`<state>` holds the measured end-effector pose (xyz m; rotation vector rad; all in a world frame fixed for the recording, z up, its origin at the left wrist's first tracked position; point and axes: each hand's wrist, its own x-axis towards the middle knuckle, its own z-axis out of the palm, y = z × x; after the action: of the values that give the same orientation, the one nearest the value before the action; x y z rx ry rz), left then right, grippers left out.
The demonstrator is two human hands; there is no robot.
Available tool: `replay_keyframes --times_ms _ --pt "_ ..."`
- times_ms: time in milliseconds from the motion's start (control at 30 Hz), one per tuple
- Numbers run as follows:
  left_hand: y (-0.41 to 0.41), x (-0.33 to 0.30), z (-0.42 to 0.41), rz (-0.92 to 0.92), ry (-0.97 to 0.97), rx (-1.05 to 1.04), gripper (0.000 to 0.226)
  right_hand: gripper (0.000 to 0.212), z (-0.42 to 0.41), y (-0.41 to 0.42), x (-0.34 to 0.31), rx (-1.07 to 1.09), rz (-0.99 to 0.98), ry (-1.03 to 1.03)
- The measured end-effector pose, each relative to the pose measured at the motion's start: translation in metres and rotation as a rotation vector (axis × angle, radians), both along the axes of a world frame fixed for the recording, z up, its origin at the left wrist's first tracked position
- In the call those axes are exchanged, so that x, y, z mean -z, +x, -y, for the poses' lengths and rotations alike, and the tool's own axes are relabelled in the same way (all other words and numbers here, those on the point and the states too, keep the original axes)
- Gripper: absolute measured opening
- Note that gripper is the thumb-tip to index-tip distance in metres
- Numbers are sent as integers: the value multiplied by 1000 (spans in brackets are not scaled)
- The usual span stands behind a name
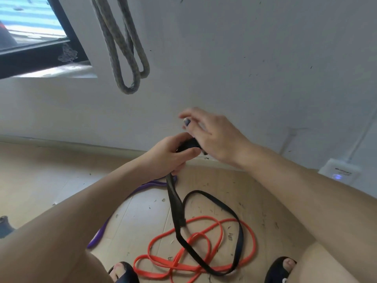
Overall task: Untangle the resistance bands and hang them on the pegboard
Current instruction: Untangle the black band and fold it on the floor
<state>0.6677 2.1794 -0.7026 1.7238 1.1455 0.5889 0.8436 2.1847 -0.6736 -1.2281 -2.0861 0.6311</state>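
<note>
Wall [244, 58]: pale and scuffed, filling the upper half; no pegboard shows in this view.
Floor [40, 170]: light wood-look boards, littered with small dark flecks, running from 9 o'clock down to 6 o'clock.
Window [30, 37]: dark-framed, at 10 o'clock.
Grey band [126, 58]: a braided-looking loop hanging down the wall at 12 o'clock; what holds it lies above the frame edge.
Black band [204, 231]: a flat strap; its top is bunched in the hands at centre, and the rest drops to the floor at 6 o'clock, where its big loop lies across the orange one.
Orange band [163, 264]: thin, coiled in several overlapping loops on the floor at 6 o'clock, between the person's feet.
Purple band [98, 235]: on the floor at 7 o'clock, partly hidden by the left forearm.
Left hand [173, 156]: fingers curled round the bunched top of the black band, gripping it.
Right hand [212, 133]: blurred, fingers loosely spread above the bunch; the palm side seems to touch the band, but whether it grips it I cannot tell.
Wall socket [340, 170]: white, small blue light, at 3 o'clock.
Step in hand, as I judge it: freeing the black band from the orange.
Doing it well: keep the left grip fixed, gather the strap upward hand over hand, and watch the crossing at 6 o'clock; if the orange lifts too, stop and slip it off rather than pulling.
</note>
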Motion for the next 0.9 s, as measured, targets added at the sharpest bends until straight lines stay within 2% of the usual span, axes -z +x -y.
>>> replay_keyframes --times_ms 100,200,267,333,367,433,500,533,567,633,700,733,800,900 --pt "4 -1 1 -53 46 1 16 37 6 -11 9 -92 177 -147" --pt "4 0 2 -73 40 26 13 39 0 -10 14 -20 168 -189" --pt "0 0 0 -23 3 3 9 35 -3 -9 14 36 190 -135" --pt "-5 3 -5 -56 37 -10 4 25 -4 -8 11 57 223 -54" --pt "-6 4 -6 -97 67 -8 7 21 -6 -8 8 63 156 -55" --pt "-7 9 -5 -120 73 -13 8 17 -11 -5 -2 114 -115 -108" --pt "-9 14 -3 -103 45 20 11 16 -22 6 -15 273 -409 -83" --pt "-10 16 -1 -91 26 43 16 13 -27 15 -21 346 -484 -52" --pt "-12 15 -1 -69 7 55 19 12 -30 26 -25 385 -471 -18" --pt "-14 8 -3 -14 -7 59 20 11 -33 47 -19 392 -237 4" --pt "-15 0 -4 2 4 31 18 14 -36 60 -4 384 35 -78" --pt "-15 -2 -3 26 9 8 17 16 -37 61 2 363 94 -143" --pt "-15 -6 -1 100 5 -9 20 22 -37 55 10 279 34 -273" --pt "-13 -10 2 127 36 -8 21 35 -27 28 8 121 -228 -447"
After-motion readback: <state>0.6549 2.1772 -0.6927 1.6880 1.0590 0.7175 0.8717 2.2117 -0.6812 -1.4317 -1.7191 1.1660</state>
